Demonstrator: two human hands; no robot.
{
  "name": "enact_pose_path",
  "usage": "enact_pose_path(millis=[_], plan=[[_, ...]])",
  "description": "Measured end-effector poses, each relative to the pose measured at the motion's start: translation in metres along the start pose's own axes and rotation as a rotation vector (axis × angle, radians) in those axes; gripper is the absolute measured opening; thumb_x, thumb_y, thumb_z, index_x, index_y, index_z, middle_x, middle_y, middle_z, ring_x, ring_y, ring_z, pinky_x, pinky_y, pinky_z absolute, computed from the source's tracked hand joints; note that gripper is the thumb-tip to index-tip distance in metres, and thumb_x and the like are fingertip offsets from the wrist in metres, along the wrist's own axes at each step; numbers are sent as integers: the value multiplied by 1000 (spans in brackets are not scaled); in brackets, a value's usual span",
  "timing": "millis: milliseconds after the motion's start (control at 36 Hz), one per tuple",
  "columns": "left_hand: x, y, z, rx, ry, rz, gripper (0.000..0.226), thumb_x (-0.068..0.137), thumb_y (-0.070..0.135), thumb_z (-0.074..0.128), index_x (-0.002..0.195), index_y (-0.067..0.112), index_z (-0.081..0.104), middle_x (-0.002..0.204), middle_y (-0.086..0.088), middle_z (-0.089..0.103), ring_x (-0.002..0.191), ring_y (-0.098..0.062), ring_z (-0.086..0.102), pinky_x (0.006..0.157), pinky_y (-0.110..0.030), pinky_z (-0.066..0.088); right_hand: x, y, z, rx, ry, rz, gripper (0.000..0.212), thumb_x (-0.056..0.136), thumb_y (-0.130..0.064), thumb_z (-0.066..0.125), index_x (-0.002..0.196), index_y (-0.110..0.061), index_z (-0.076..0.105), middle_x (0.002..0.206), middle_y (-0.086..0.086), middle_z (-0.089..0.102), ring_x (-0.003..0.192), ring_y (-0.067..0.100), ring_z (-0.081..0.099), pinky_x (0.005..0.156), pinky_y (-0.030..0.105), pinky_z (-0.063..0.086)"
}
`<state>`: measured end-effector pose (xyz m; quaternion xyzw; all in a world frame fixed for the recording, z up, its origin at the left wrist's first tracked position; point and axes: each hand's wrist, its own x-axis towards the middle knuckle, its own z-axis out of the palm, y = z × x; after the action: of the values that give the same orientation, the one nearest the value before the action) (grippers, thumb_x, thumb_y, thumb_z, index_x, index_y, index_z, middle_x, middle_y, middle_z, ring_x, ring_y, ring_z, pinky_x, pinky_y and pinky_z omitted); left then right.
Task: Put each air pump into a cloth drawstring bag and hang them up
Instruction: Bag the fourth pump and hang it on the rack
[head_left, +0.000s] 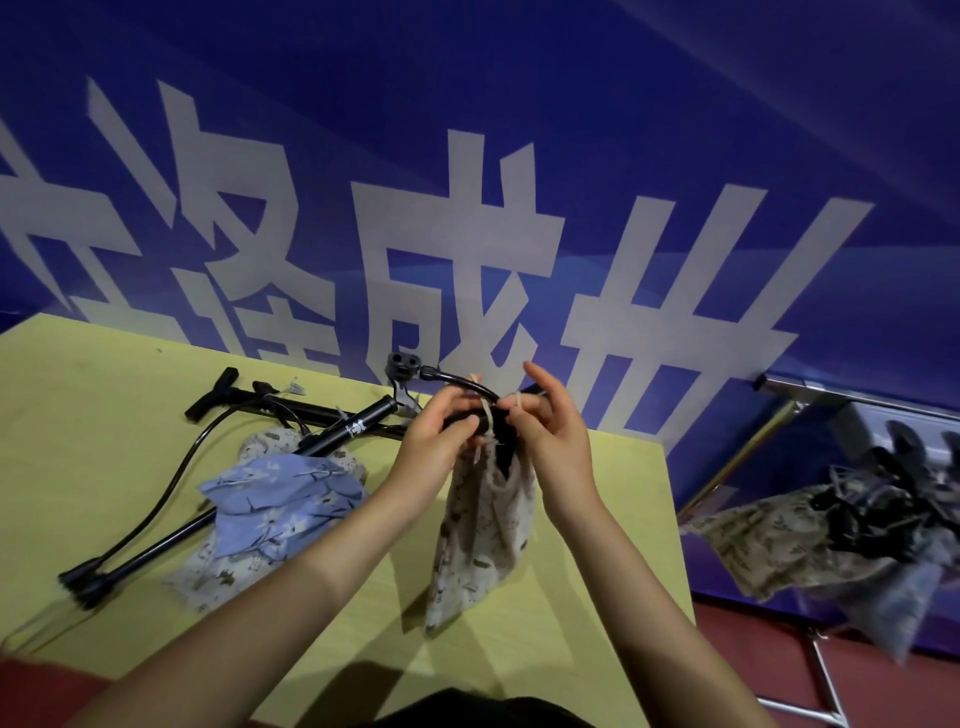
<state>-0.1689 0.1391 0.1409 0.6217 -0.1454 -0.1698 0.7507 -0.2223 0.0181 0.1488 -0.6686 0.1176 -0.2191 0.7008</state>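
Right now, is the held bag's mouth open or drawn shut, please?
Drawn shut: the bag is cinched around the pump, both hands pinching its cord.

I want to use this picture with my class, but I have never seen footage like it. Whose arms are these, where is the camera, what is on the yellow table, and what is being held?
There is one picture, from a camera worn on a person's head, looking down at their own bare hands. The left hand grips the neck of a beige cloth bag with a black air pump sticking out; the right hand pinches the drawstring. On the yellow table lie more black pumps, a blue floral bag and another pale bag. At the right, filled bags hang from a metal rack.
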Motion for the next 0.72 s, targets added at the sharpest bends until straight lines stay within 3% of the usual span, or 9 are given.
enact_pose_path(millis=[83,194,278,361,472,556,722], plan=[[-3,5,1,-143,-36,-52,28,96,-5,42,109,14,59,110,-12,64,102,-21,63,78,-26,55,-2,3,1,-50,54,-39,51,94,-1,56,138,-26,46,93,1,70,96,11,66,87,21,49],[-10,11,1,-246,-39,-123,23,95,0,46,108,7,63,119,-21,63,107,-26,62,82,-35,55,-8,3,-1,-120,74,-81,53,93,-3,57,140,-24,45,94,-2,70,99,9,65,96,27,48],[-14,14,0,-344,-13,-161,16,89,5,55,97,1,67,111,-22,65,106,-27,62,85,-41,54,-13,3,-2,-130,65,-88,54,92,1,57,139,-23,45,97,-2,70,103,12,65,99,32,48],[-18,14,-4,-394,23,-162,22,94,3,44,94,2,66,99,-17,69,99,-23,65,88,-42,53,-18,2,5,-140,34,-70,58,91,5,55,140,-24,44,103,-2,71,107,13,64,99,32,49],[-22,17,-8,-186,-12,-122,27,95,7,46,103,18,69,107,-2,71,104,-13,65,88,-30,49,-21,-1,17,-175,-38,-39,56,92,1,56,140,-25,44,113,-6,68,110,4,61,95,18,48],[-19,19,-15,-40,-8,-81,37,98,9,45,110,37,65,117,11,67,113,-3,59,92,-21,47,-18,-7,22,-237,-130,-50,44,91,2,56,127,-24,56,115,-7,67,106,0,62,87,13,47],[-13,20,-42,132,-53,21,42,99,10,45,112,46,61,126,8,58,118,-2,53,101,-24,43,-13,-13,32,-215,-190,19,34,90,3,60,108,-25,66,95,-14,72,93,1,65,79,15,49]])
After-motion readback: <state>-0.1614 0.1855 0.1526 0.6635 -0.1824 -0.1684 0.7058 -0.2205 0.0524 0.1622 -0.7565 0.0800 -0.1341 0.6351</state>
